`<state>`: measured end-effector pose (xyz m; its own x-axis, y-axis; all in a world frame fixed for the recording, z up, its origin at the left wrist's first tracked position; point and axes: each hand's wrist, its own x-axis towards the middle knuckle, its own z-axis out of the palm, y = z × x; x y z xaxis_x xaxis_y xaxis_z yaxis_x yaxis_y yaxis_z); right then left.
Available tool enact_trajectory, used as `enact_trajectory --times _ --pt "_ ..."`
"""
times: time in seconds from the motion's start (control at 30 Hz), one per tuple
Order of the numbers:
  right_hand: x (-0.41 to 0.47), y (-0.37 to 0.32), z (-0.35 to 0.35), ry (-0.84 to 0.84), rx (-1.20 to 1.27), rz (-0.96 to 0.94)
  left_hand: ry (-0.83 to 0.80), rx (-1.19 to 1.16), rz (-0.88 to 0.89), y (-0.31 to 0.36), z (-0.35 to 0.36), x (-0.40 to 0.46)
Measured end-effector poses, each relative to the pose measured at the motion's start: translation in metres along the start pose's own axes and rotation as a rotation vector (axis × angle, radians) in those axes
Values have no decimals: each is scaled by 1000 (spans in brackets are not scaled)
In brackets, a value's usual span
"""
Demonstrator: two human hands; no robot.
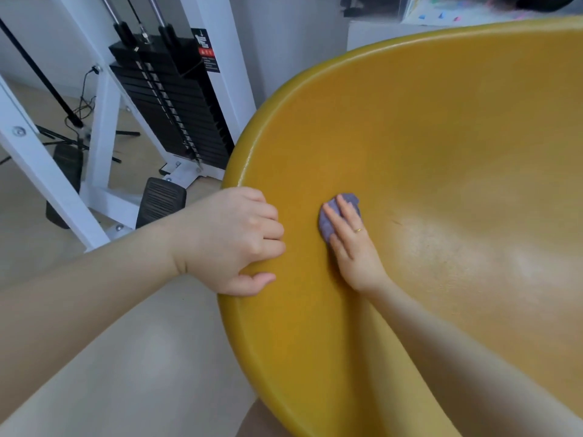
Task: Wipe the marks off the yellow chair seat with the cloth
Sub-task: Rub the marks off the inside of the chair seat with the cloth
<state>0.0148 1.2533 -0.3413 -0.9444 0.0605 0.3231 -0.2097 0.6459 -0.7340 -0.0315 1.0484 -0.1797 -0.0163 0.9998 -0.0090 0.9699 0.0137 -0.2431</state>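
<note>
While the weight machine [176, 99] with its white frame and black plate stack stands well off to the left on the floor, it plays no part in the wipe, though its foot pedal [161, 201] sits near the chair's edge and could catch a shifting foot. Next comes the left hand [235, 241], fingers curled over the rim of the yellow chair seat [441, 152], thumb tucked under the lip, bracing the shell. If that grip loosens, the seat could rock or swing away under the wiping pressure, I judge, and the stroke would skid.

Just to its right, apart from it, the right hand [347, 238] lies flat with straight fingers pressing the small purple cloth [328, 223] onto the inner slope of the seat. Only a little of the cloth shows past the fingers; it is bunched small, so it could slip out from under the palm and leave bare skin rubbing the plastic.

Further right, a faint reddish streak [396, 220] and a pale scuffed patch [441, 247] lie near the bowl's middle, not under the cloth. Working only the near slope would leave those 2 areas untouched.
</note>
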Motion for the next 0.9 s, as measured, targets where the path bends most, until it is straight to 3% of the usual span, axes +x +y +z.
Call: enact_trajectory --times 0.2,0.37,0.47,0.6,0.73,0.9 --pt "10 63 -32 211 -143 260 -2 -10 -54 4 -1 0" --pt "13 20 -20 169 -48 516 3 -10 -92 5 -6 1" --pt "11 -36 3 122 150 370 29 -6 -115 9 -8 1" --pt "-4 -109 18 31 366 -42 169 3 -129 13 -13 1" --pt "0 -110 19 -23 357 -140 310 -8 -245 14 -4 -4" --pt "71 -70 2 197 244 -29 257 -76 -218 11 -4 -3"
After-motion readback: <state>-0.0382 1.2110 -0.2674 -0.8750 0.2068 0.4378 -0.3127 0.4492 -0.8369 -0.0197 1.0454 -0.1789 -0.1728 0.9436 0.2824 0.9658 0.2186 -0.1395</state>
